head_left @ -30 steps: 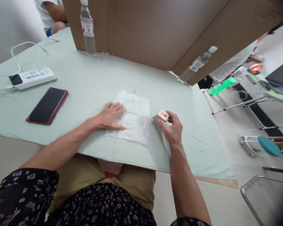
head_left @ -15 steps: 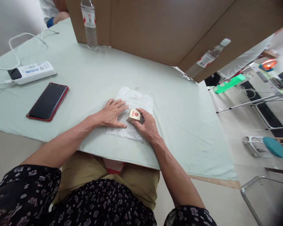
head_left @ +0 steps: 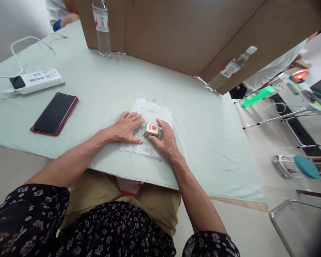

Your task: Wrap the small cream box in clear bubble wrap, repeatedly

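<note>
A small cream box (head_left: pixel 152 127) with red print on its top sits on a sheet of bubble wrap (head_left: pixel 144 151) laid flat on the table. My right hand (head_left: pixel 166 140) is curved around the box's right side, thumb in front and forefinger behind. The thumb tip is at the box's front edge; the forefinger stands a little off its back corner, so the grip is loose and open. To the left, my left hand (head_left: pixel 125 128) lies spread on the wrap's left part, thumb and fingers apart, holding nothing.
A phone in a red case (head_left: pixel 55 114) and a white power bank (head_left: pixel 40 81) with cables lie at the left. Cardboard panels (head_left: pixel 163 35) stand along the back, with a water bottle (head_left: pixel 103 32) and another bottle (head_left: pixel 232 67) before them. Beyond, a stool (head_left: pixel 306 167) stands on the floor.
My right forefinger has lifted slightly away from the box, loosening the hold. The box and my left hand stay in about the same place; the view has shifted slightly.
</note>
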Motion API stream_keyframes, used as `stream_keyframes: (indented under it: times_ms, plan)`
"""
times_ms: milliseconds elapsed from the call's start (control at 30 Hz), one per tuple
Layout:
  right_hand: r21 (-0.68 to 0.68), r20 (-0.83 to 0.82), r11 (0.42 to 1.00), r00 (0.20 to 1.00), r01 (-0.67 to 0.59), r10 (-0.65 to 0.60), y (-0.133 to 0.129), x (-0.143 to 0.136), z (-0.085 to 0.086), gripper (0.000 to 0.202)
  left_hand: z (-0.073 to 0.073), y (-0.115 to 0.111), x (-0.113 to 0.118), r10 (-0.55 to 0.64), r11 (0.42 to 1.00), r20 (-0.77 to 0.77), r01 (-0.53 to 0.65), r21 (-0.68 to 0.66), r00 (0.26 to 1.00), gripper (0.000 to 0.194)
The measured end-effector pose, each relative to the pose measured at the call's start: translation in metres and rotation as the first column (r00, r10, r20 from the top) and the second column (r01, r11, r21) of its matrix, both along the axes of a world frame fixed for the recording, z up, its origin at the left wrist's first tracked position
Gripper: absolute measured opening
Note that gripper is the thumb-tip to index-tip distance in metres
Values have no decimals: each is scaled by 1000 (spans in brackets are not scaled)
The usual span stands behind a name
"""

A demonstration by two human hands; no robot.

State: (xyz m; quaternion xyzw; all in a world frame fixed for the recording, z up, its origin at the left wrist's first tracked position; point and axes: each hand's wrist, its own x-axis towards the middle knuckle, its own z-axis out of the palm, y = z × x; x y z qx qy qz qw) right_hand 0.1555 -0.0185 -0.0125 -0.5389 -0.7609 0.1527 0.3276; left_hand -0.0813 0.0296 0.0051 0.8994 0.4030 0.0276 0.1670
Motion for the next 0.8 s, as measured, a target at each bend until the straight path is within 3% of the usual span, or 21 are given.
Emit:
stream_keyframes:
  times_ms: [100,167,233,333,433,600,700,800]
  plan:
    - [138,47,990,999,-4,-3,-26,8,15,55,-1,1,-1,2,1000,22,-2,-18,1000,98]
    - [142,149,982,983,-127,106,-48,12,21,47,-3,2,-1,17,1000,52,-16,-26,999,93]
    - [107,297,967,935,-233,192,-67,11,20,40,-5,3,-1,38,999,97,-37,-16,995,88]
    - [120,442,964,882,-239,163,-78,5,11,22,-9,5,0,66,997,201,-74,35,977,77]
    - [198,418,963,904,-184,87,-72,-4,8,26,-7,5,-1,90,991,334,-119,65,938,65]
    - [252,315,967,947,-27,-55,-44,-9,29,19,13,-1,-3,92,996,569,-65,-68,817,60]
    - [212,230,977,970,35,-84,-21,-6,35,16,19,-4,0,111,990,627,-30,-139,771,60]
    - [96,74,992,994,77,-84,0,-3,29,12,14,-6,8,185,979,628,-91,-180,756,47]
